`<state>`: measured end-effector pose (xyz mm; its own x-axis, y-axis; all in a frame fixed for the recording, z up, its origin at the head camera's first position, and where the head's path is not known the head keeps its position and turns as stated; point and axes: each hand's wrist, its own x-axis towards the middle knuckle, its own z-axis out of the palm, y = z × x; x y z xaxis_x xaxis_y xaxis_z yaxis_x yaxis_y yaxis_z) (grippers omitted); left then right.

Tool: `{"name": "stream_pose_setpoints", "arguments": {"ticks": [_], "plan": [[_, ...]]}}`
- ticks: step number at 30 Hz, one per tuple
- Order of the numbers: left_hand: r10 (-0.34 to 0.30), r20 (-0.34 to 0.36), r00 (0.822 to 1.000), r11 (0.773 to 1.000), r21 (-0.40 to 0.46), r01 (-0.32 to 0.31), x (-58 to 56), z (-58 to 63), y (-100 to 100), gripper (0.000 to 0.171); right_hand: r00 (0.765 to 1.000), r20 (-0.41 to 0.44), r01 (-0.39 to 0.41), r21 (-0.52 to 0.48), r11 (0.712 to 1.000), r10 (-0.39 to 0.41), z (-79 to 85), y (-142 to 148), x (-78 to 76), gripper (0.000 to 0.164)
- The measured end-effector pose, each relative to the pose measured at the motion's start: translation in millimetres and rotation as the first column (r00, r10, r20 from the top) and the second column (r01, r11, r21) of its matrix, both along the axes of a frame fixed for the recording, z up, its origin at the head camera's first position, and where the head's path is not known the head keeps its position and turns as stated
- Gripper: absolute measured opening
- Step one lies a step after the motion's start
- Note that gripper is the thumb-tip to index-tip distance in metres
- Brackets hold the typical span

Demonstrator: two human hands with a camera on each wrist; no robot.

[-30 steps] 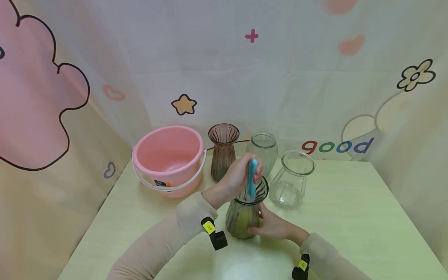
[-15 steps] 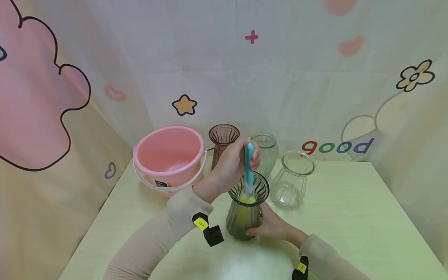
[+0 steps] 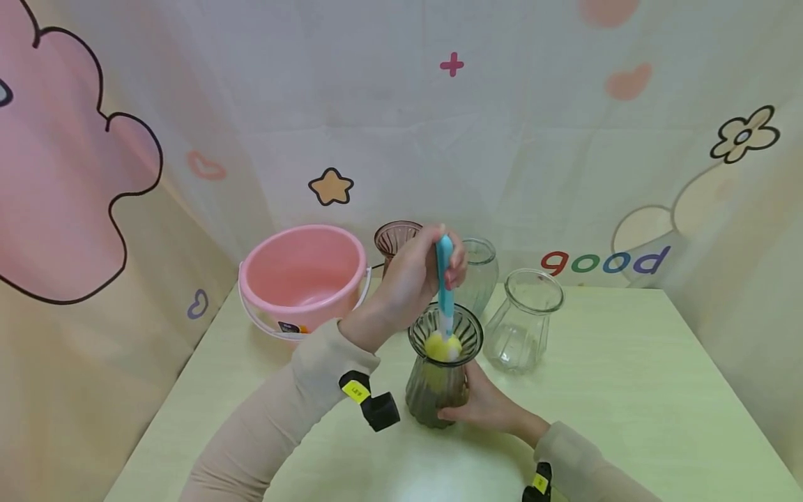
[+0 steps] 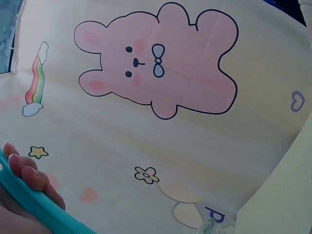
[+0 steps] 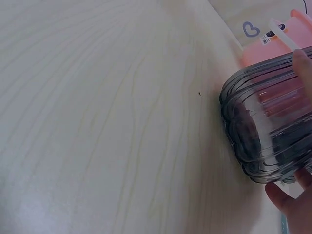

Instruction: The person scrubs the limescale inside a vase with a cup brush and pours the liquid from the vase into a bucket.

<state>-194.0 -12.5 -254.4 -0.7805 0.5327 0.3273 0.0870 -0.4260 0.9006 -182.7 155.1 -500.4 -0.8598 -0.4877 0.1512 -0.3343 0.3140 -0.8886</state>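
My left hand (image 3: 408,282) grips the turquoise handle of a bottle brush (image 3: 445,268) above a grey ribbed glass vase (image 3: 426,397). The brush's yellow sponge head (image 3: 442,347) sits inside the vase's flared mouth, with its lower part behind the glass. In the left wrist view, curled fingers (image 4: 36,180) wrap the turquoise handle (image 4: 46,212). Low on the vase's right side, my right hand (image 3: 486,401) holds it upright on the table. The right wrist view shows a thumb and fingers around the vase's ribbed base (image 5: 265,129).
A pink bucket (image 3: 301,261) with a white handle stands at the back left. Behind the hands are a reddish-brown glass vase (image 3: 390,237) and a clear greenish one (image 3: 482,279). Another clear vase (image 3: 517,335) stands to the right on the pale table (image 3: 627,390).
My left hand has risen with the brush, and the yellow sponge has come up from low in the vase to its mouth. My right hand still holds the vase in nearly the same place.
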Motion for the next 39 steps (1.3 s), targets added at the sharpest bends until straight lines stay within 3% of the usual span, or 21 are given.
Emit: {"name": "stream_pose_setpoints", "arguments": {"ticks": [3,11,16,19,23,27,39], "plan": [[-0.006,0.028,1.000,1.000,-0.001,0.006,-2.4,-11.7,1,0.042,0.999,0.029,0.014,0.006,1.000,-0.015,-0.1,0,0.9,0.106],[0.006,0.175,0.984,0.994,-0.111,0.014,-8.7,-67.0,9,0.040,1.000,0.024,0.004,0.025,1.000,-0.005,-1.7,0,2.8,0.105],[0.021,0.165,0.986,0.993,-0.118,-0.002,-10.0,-73.3,12,0.037,0.999,0.039,0.002,0.064,0.998,-0.004,12.1,2,6.8,0.099],[0.020,0.164,0.986,0.992,-0.129,0.001,-9.2,-71.4,12,0.039,0.999,0.051,0.010,0.093,0.996,-0.015,16.7,4,6.1,0.094],[0.034,0.161,0.986,0.989,-0.151,-0.009,-7.5,-67.8,12,0.041,0.999,0.043,0.011,0.101,0.995,-0.016,9.5,5,0.8,0.090],[0.036,0.132,0.991,0.989,-0.148,-0.016,-5.6,-57.7,9,0.043,1.000,0.023,0.015,0.089,0.996,-0.017,9.7,4,0.5,0.090],[0.018,-0.010,1.000,0.994,-0.107,-0.019,-1.7,12.9,0,0.044,0.996,0.074,0.051,0.087,0.995,-0.058,11.4,2,1.6,0.090]]}}
